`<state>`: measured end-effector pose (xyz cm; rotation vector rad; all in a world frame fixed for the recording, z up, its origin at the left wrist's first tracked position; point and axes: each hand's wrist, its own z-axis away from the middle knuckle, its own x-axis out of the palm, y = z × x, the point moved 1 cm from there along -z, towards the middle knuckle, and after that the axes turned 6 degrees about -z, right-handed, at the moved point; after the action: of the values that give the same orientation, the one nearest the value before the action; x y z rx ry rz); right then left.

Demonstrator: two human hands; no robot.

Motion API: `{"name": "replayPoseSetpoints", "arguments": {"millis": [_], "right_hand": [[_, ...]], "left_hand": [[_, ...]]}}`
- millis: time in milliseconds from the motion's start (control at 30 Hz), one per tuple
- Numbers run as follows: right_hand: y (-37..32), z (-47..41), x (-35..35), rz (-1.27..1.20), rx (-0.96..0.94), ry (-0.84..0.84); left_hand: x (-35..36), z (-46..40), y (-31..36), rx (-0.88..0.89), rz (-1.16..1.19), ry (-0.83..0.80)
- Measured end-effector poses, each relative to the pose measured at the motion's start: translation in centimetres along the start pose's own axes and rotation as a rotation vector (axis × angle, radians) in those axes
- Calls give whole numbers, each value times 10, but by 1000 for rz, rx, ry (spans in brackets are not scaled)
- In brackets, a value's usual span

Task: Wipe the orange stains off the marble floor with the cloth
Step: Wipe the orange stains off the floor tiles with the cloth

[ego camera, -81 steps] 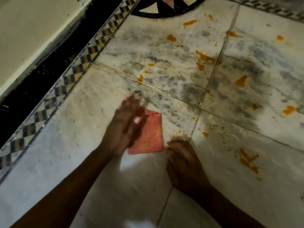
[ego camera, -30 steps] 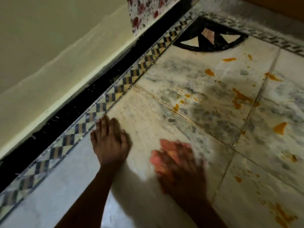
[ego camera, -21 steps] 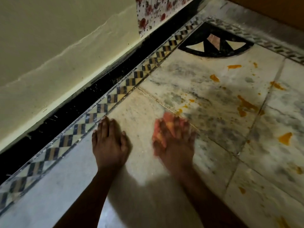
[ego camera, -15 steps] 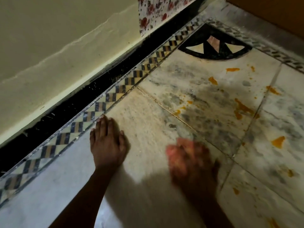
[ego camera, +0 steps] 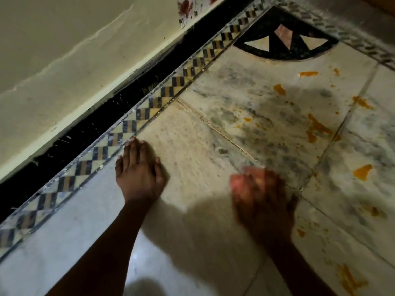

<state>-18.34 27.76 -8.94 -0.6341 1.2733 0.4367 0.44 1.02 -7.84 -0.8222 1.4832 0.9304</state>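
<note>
Our left hand [ego camera: 139,174] lies flat on the marble floor [ego camera: 192,150] beside the patterned border [ego camera: 128,129], bracing us. Our right hand [ego camera: 263,201], blurred, presses the cloth [ego camera: 238,181], fingers seemingly spread; orange stains [ego camera: 318,129] wait beyond.

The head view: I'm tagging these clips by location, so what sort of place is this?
Probably a room in a home, seen at floor level by a wall. The marble floor has a checkered inlay border and a corner motif, and a painted wall rises above a black skirting.
</note>
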Motion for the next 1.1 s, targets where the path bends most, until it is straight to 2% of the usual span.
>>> {"name": "replayPoseSetpoints", "arguments": {"millis": [67, 100, 167, 233, 333, 400, 467, 567, 600, 700, 767, 800, 867, 900, 933, 967, 1000, 1033, 1067, 1100], "right_hand": [[-17, -52, 1, -79, 161, 55], [-37, -72, 2, -98, 140, 59], [-73, -84, 5, -80, -41, 26], [-86, -52, 5, -29, -293, -9], [-52, 38, 6, 79, -669, -151], [-11, 66, -2, 137, -800, -141], [11, 54, -4, 107, -644, -89], [-18, 3, 7, 12, -126, -29], [-34, -16, 12, -29, -43, -9], [-65, -35, 20, -115, -61, 59], [-50, 13, 17, -98, -228, 99], [-32, 43, 16, -160, -344, 72], [12, 85, 9, -533, -537, -121], [32, 85, 6, -651, -441, -219], [45, 70, 1, -605, -247, -188], [49, 51, 1, -495, 39, -64], [45, 30, -1, -387, 212, 22], [33, 15, -2, -310, 241, 52], [14, 8, -6, -285, 185, 19], [1, 9, -2, -218, 40, 29]], "left_hand": [[1, -2, 0, 9, 17, 6], [2, -3, -1, 8, 12, 13], [0, -2, -2, 3, 2, 1], [-4, -1, 0, 9, 5, -16], [-7, -4, -1, 12, 19, -51], [-9, -3, -3, 16, 40, -49], [-6, 1, -5, 33, 42, -50], [-3, -1, -8, 51, 39, -57], [-2, 0, -6, 55, 28, -34], [-1, 2, -3, 72, 14, 12], [-6, 9, -2, 65, 22, 20], [-8, 12, -2, 60, 27, 11], [-10, 24, 2, 71, 73, -15], [-9, 35, 5, 92, 108, -16], [-5, 52, 10, 123, 146, -6], [-2, 68, 17, 170, 191, -6], [2, 86, 27, 222, 240, -9], [5, 104, 38, 269, 286, -1], [6, 118, 49, 296, 337, 7], [5, 132, 60, 291, 392, 22]]}}
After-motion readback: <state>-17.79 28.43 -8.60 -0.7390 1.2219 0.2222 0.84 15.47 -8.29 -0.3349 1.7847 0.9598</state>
